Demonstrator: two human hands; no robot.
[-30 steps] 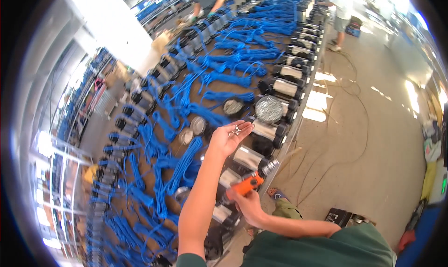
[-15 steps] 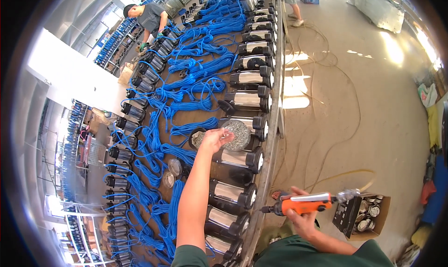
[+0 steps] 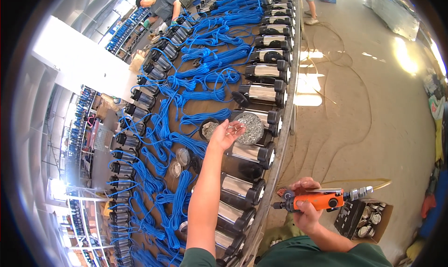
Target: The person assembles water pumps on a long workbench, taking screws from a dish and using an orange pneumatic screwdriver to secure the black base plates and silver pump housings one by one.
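My left hand (image 3: 226, 134) is over the near edge of a round dish full of small silvery screws (image 3: 251, 128), its fingers curled together around a few thin, bright pieces that look like the same screws. Beside its wrist is a smaller dark bowl (image 3: 208, 129) with more small grey parts. My right hand (image 3: 308, 212) grips an orange air screwdriver (image 3: 322, 201) off the bench's right side. The tool lies level, its dark bit end pointing left toward the bench and its hose fitting to the right.
Steel-and-black pump bodies (image 3: 267, 94) line the bench edge, with coiled blue cables (image 3: 210, 94) and another pump row (image 3: 143, 98) beyond. Clear round covers (image 3: 183, 157) lie among the cables. A carton of metal parts (image 3: 373, 220) and a yellowish hose are on the floor. A co-worker (image 3: 163, 8) bends over the far row.
The whole view has shifted slightly rightward. My left hand stays at the screw dish, its fingers drawn closer together. My right hand has turned the screwdriver a little and still grips it.
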